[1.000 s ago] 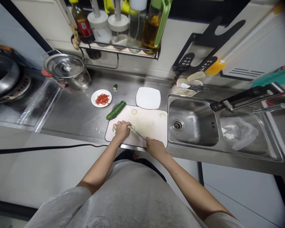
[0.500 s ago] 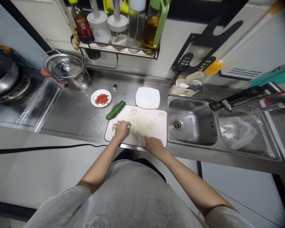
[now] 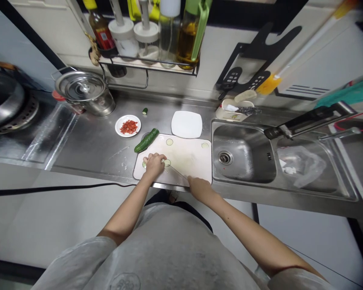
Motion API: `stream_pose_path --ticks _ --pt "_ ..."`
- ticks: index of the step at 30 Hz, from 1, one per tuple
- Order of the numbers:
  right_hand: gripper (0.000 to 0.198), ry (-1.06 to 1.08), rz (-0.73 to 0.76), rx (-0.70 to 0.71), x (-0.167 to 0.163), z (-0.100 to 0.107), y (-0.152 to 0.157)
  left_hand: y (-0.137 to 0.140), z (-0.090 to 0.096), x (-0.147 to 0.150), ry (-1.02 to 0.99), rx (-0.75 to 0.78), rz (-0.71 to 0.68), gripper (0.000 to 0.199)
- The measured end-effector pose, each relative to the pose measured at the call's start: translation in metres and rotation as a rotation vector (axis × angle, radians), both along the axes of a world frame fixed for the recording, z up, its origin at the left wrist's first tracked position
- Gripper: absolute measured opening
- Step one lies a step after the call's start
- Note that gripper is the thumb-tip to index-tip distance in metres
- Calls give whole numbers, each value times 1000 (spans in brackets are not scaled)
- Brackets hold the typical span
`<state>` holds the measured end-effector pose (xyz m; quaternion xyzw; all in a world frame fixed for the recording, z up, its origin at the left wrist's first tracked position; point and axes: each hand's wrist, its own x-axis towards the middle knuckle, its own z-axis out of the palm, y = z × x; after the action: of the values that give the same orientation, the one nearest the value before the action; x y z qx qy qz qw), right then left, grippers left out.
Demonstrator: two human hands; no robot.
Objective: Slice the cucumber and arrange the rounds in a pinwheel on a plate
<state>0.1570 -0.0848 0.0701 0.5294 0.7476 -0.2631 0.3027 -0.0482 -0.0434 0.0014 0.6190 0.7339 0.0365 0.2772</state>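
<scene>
My left hand [image 3: 155,165] is closed over a piece of cucumber [image 3: 144,164] on the white cutting board [image 3: 193,161]. Only a green bit of it shows beside the fingers; the rest is hidden. Wrapped round the handle of a knife [image 3: 178,172], my right hand [image 3: 200,188] is at the board's front edge. The thin blade slants up and left toward my left fingertips. A pale green round [image 3: 167,162] lies by the blade, and another round [image 3: 169,141] shows farther back. One whole-looking green cucumber [image 3: 147,140] rests across the board's back left corner.
A plate of chopped red pieces [image 3: 128,125], a cucumber stub [image 3: 144,111] and a white square plate [image 3: 186,124] stand behind the board. A steel sink [image 3: 245,153] is at the right. Farther left are a lidded pot [image 3: 84,90] and a wok [image 3: 4,98].
My right hand has drawn slightly back to the right with the knife. My left hand stays in place on the board. The view has shifted a little.
</scene>
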Motion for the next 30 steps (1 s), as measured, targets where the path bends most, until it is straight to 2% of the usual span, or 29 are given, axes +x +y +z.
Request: stream_pose_path --ticks 12,16,22,30 --pt "29 61 -41 10 22 -1 -17 -4 -5 5 87 43 12 23" --pt "26 154 -121 21 31 -5 -18 -4 -6 8 98 49 10 20" --pt "26 240 -310 90 50 -25 -26 -4 -6 14 74 49 19 17" --pt "26 298 -400 102 49 -33 -31 -6 -2 20 12 58 21 17"
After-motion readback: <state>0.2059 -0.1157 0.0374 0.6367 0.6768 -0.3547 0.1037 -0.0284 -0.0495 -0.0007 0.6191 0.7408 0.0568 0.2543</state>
